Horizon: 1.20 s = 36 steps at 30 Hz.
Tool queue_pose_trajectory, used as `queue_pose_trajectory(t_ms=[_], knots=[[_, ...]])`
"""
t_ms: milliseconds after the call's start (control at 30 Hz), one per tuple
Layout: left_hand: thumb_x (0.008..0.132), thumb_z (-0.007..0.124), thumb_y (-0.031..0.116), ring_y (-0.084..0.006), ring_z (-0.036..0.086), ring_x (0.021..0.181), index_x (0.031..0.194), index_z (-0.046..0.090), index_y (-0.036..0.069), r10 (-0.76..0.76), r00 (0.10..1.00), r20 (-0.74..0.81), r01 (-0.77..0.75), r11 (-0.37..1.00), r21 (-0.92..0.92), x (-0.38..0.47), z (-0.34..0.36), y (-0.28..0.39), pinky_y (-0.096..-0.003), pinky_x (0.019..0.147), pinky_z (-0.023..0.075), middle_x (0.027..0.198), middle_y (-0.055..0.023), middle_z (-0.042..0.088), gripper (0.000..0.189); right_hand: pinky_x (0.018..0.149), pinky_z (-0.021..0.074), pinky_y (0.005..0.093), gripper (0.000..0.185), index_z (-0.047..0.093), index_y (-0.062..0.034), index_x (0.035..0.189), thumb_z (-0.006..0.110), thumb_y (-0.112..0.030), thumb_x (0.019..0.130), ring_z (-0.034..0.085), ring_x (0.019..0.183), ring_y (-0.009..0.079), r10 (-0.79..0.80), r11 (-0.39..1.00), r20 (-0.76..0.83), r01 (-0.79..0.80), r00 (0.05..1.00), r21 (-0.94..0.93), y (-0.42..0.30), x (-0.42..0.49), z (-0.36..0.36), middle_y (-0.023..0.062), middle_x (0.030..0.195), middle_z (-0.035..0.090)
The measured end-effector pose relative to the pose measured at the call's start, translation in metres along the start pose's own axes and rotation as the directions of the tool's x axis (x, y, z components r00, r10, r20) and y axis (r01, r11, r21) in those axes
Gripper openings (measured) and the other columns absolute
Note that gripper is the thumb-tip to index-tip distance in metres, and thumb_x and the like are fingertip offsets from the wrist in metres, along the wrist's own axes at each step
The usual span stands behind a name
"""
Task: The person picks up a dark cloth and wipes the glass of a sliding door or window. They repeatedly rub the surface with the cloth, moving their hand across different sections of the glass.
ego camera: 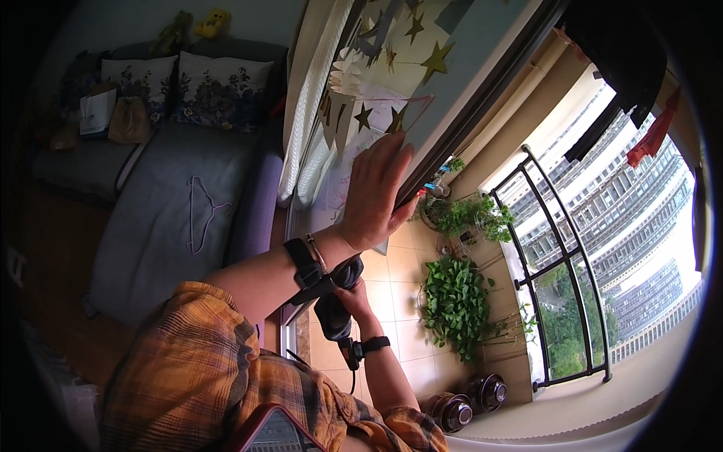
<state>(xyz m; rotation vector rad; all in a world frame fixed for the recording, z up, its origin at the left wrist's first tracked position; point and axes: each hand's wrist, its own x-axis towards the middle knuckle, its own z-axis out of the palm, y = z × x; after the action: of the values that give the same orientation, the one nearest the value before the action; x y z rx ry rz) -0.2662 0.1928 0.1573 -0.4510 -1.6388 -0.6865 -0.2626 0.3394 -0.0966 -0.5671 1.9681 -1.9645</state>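
Note:
My left hand [375, 189] is laid along the dark frame [452, 116] of a glass door. Its fingers stretch upward against the door and its thumb bends round the frame's edge. Below the left wrist, my right hand [356, 298] grips a dark bundle [333, 317] that looks like black fabric; its exact kind is hard to make out, and the left forearm partly hides it. Gold paper stars [436, 61] and pale hanging decorations [345, 76] show on the door glass [480, 39]. White curtains [313, 85] gather beside the door.
To the left, a lilac hanger [195, 220] lies on a grey sofa bed [152, 186] with floral cushions [226, 90] and bags [129, 120]. Right of the door, a tiled balcony [390, 311] holds potted plants [457, 305], brown jars [452, 411] and a black railing [565, 260]. Laundry [621, 51] hangs above.

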Motion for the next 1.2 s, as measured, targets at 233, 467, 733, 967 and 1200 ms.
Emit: queue_pose_trajectory(t_ms=[233,467,733,967,1200], knots=[[0.086,0.066,0.027,-0.0422,0.035,0.132,0.146,0.028,-0.001,0.009,1.0,-0.008,-0.009,1.0,0.002,-0.001,0.001,-0.001,-0.0494,0.11,0.0284,0.148,-0.0253,0.031,0.077,0.081,0.0511,0.0296,0.03,0.061,-0.0034,0.105,0.073,-0.002,0.078,0.061,0.087,0.0099,0.001,0.999,0.005,-0.001,1.0,-0.038,0.002,-0.001,0.0,-0.0004,0.094,0.067],[0.085,0.066,0.026,-0.0425,0.036,0.132,0.146,0.028,-0.001,0.012,1.0,-0.015,-0.012,1.0,0.0,-0.004,-0.004,-0.007,-0.0491,0.109,0.0294,0.148,-0.0254,0.032,0.077,0.081,0.0512,0.0283,0.029,0.061,-0.0029,0.104,0.071,0.002,0.077,0.061,0.087,0.0096,0.01,1.0,0.005,-0.01,1.0,0.001,-0.044,-0.003,0.008,-0.0005,0.095,0.067],[0.084,0.067,0.024,-0.0426,0.037,0.131,0.146,0.028,-0.001,-0.005,1.0,-0.01,0.005,1.0,-0.015,-0.003,-0.004,-0.002,-0.0486,0.109,0.0296,0.148,-0.0255,0.032,0.077,0.083,0.0511,0.0283,0.028,0.063,-0.0002,0.104,0.071,0.0,0.077,0.064,0.087,0.0111,-0.227,0.97,-0.023,0.224,0.974,-0.096,-0.121,0.004,0.0,0.0023,0.094,0.069],[0.082,0.068,0.021,-0.0427,0.036,0.131,0.145,0.028,-0.001,-0.007,1.0,-0.011,0.007,1.0,-0.006,0.0,-0.001,0.0,-0.049,0.109,0.0292,0.148,-0.0255,0.031,0.078,0.083,0.0499,0.0288,0.028,0.062,-0.0016,0.103,0.07,0.0,0.076,0.06,0.089,0.0093,-0.156,0.984,-0.015,0.154,0.988,-0.094,-0.044,0.005,0.003,-0.0002,0.093,0.066],[0.081,0.069,0.019,-0.0427,0.036,0.131,0.145,0.028,-0.001,0.008,1.0,-0.016,-0.008,1.0,-0.011,-0.001,-0.005,-0.003,-0.049,0.109,0.0293,0.148,-0.0257,0.031,0.079,0.083,0.0503,0.0292,0.031,0.06,-0.0011,0.104,0.07,0.001,0.075,0.059,0.089,0.0093,-0.12,0.985,0.06,0.126,0.991,-0.121,-0.044,-0.001,0.005,0.0005,0.096,0.066]])
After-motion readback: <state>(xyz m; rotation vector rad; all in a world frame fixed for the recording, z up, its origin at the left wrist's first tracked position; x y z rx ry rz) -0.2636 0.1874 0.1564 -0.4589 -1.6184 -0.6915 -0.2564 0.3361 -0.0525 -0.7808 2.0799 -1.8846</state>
